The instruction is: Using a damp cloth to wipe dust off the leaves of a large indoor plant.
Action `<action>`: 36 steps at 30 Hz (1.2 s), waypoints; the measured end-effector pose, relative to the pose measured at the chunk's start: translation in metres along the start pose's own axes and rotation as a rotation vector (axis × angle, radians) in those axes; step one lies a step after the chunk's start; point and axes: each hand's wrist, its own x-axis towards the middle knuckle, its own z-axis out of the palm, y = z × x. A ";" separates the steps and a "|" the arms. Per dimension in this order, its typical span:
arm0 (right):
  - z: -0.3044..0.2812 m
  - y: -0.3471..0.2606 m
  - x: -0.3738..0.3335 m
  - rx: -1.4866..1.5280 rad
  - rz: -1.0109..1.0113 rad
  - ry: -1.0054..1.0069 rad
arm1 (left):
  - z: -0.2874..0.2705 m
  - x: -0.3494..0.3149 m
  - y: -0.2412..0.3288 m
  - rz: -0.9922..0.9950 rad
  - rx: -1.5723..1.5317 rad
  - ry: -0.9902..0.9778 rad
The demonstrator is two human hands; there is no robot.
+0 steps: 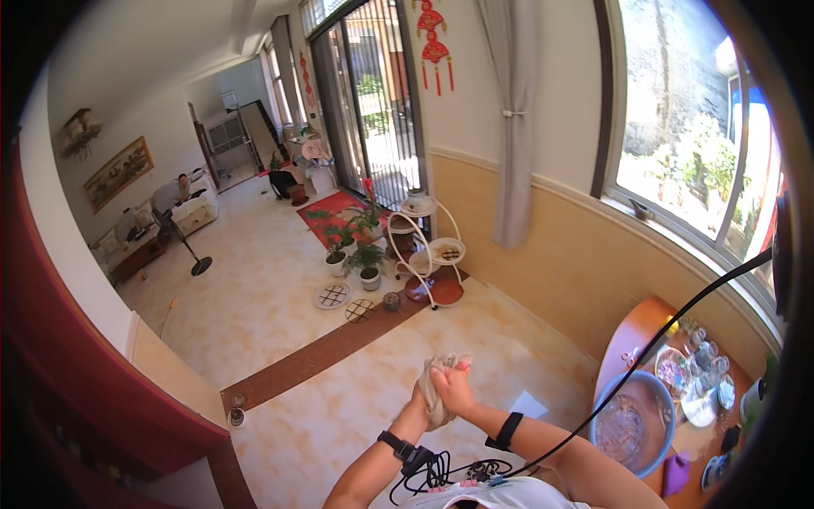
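Observation:
Both my hands are raised in front of me over the tiled floor, gripping a crumpled beige cloth [437, 373]. My right hand [454, 389] is closed around its upper part, and my left hand [421, 399] holds it from the left and below. The cloth is bunched and twisted between the two hands. A black band sits on each wrist.
At the right stands a round wooden table [634, 329] with a blue basin [634, 424], glass dishes and cups. A white plant stand [428, 254] and potted plants [366, 259] are ahead. A standing fan [188, 246] and a seated person [180, 188] are far left.

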 end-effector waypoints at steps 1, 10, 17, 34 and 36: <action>0.008 -0.007 0.004 -0.167 -0.112 0.024 | -0.012 -0.002 0.007 0.034 0.035 0.071; 0.061 0.031 0.139 -0.038 0.184 -0.212 | -0.087 -0.020 0.083 0.150 0.065 -0.051; 0.067 0.015 0.242 1.317 0.816 -0.897 | -0.136 -0.012 0.152 0.258 0.316 0.214; 0.133 0.061 0.377 0.666 0.336 -0.571 | -0.180 0.084 0.301 0.296 0.197 0.294; 0.130 0.048 0.399 0.589 0.394 -0.512 | -0.219 0.081 0.322 0.367 0.189 0.378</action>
